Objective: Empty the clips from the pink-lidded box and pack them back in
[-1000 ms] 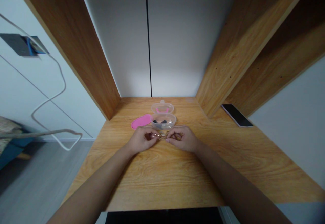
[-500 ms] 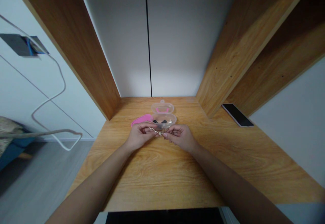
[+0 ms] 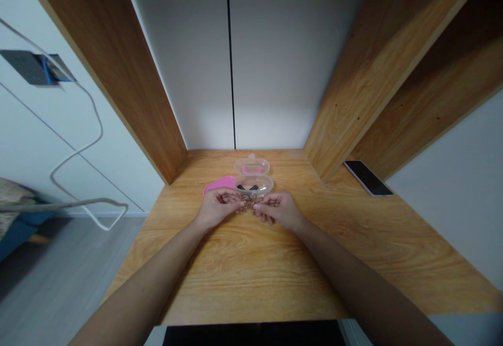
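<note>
Between my two hands is a small gold-coloured openwork metal piece (image 3: pixel 249 204); its exact kind is too small to make out. My left hand (image 3: pixel 215 209) pinches its left end between thumb and fingers. At the right end, the thumb and forefinger of my right hand (image 3: pixel 281 210) are closed on it, other fingers curled below. Just behind the hands stands an open clear plastic case (image 3: pixel 264 181) with small black items (image 3: pixel 248 187) inside. Its raised lid (image 3: pixel 252 165) shows a pink shape. A flat pink piece (image 3: pixel 220 183) lies to the case's left, partly behind my left hand.
A phone (image 3: pixel 367 178) lies on the wooden desk (image 3: pixel 243 272) at the right, near an upright wooden panel (image 3: pixel 353 105). White panels (image 3: pixel 271 74) close off the back. A white cable (image 3: pixel 98 121) hangs at the left. A dark object (image 3: pixel 251 334) sits at the near edge.
The metal piece has turned: its thin slanted bar showed before, and now its curled openwork side shows. Both hands stay in nearly the same place, gripping it.
</note>
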`<action>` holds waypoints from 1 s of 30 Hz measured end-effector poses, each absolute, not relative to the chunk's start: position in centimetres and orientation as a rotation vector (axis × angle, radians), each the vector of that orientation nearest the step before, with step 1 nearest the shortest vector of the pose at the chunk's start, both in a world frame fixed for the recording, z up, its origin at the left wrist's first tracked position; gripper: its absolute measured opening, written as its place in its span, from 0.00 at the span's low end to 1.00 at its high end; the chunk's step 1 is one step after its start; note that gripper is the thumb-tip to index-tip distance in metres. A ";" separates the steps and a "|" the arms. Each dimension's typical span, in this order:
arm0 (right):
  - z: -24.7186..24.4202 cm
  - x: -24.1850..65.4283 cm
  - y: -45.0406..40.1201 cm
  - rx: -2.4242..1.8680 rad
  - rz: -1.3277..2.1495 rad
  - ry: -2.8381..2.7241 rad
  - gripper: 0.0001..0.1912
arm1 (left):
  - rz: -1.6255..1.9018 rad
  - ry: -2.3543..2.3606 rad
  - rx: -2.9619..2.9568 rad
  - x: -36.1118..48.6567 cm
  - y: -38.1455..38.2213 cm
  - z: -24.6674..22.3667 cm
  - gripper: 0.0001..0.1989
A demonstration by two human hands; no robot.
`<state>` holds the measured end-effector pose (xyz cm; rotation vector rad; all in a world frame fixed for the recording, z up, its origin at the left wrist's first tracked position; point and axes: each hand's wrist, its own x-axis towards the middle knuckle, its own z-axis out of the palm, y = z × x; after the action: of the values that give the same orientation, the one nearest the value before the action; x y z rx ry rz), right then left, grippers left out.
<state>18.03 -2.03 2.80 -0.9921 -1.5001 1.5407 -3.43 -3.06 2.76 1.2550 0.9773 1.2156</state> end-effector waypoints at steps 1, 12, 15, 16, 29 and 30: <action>2.8 18.0 -2.0 -0.988 1.555 -1.509 0.22 | 1.202 0.978 1.233 -3.4 -3.0 2.7 0.20; 2.9 18.1 -2.0 -1.010 1.629 -1.588 0.24 | 1.138 0.974 1.231 -3.2 -3.1 2.3 0.22; 2.8 18.0 -2.0 -1.007 1.659 -1.604 0.24 | 1.124 0.972 1.209 -3.0 -3.2 2.3 0.21; 2.7 18.0 -2.0 -1.006 1.664 -1.608 0.23 | 1.119 0.968 1.199 -2.9 -3.3 2.3 0.21; 1.8 17.9 -1.9 -1.039 1.601 -1.598 0.23 | 1.063 0.913 1.179 -2.9 -3.5 2.3 0.20; 1.7 17.9 -1.8 -1.047 1.599 -1.597 0.23 | 1.052 0.908 1.183 -2.9 -3.5 2.3 0.20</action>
<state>17.87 -1.84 1.71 -1.0469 -1.5974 1.5985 -2.87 -3.51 2.27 1.1830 0.9078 1.0520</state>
